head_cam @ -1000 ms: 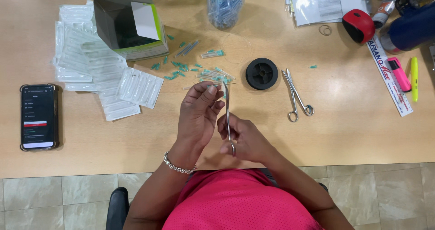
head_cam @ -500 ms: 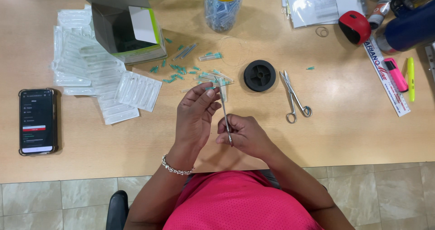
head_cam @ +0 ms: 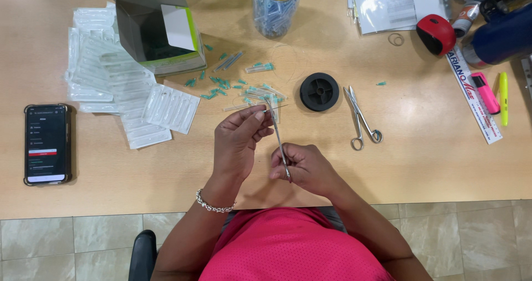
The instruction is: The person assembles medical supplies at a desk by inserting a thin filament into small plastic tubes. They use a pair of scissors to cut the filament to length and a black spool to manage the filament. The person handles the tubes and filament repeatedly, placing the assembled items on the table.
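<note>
My right hand (head_cam: 307, 167) clenches one slim metal needle holder (head_cam: 279, 138) above the worktop (head_cam: 421, 170); my left hand (head_cam: 237, 140) pinches a thin needle (head_cam: 275, 109) at its tip. A slack grip could drop the needle among the loose green-capped pieces (head_cam: 221, 87). Count: one black spool (head_cam: 319, 91), one pair of scissors (head_cam: 361, 119), one phone (head_cam: 47, 143).

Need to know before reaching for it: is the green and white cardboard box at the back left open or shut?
Open. The cardboard box lies tipped on the table, its flap folded out and its dark inside showing.
</note>
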